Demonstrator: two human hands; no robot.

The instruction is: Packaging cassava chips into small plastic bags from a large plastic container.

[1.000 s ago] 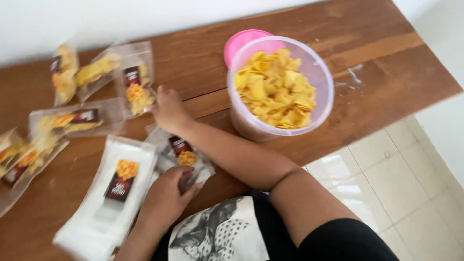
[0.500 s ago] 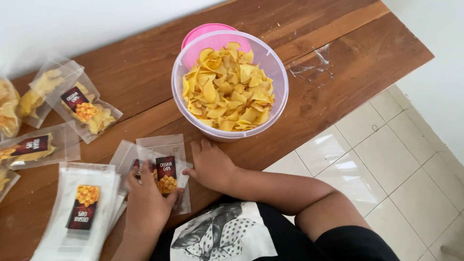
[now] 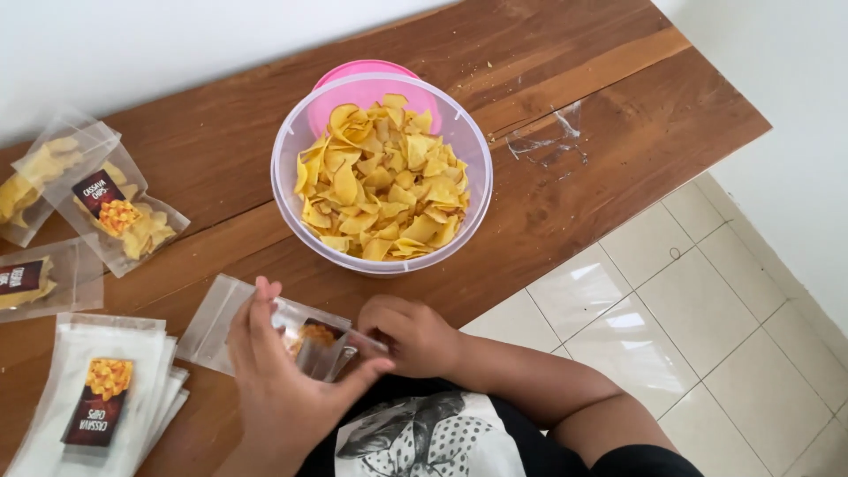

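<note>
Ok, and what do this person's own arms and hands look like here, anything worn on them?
Both hands are bare: the left hand and right hand show no gloves, rings or watch. The forearms are bare too, with no sleeves reaching them. The only clothing in view is a dark top with a white printed patch.

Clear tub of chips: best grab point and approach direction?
Grip the clear tub at its rim, probably with two hands on opposite sides, coming down from above. It stands upright on the wooden table and is heaped with yellow chips, so the mouth offers no inside hold. The pink lid lies partly under its far side; the left and right sides are free.
</note>
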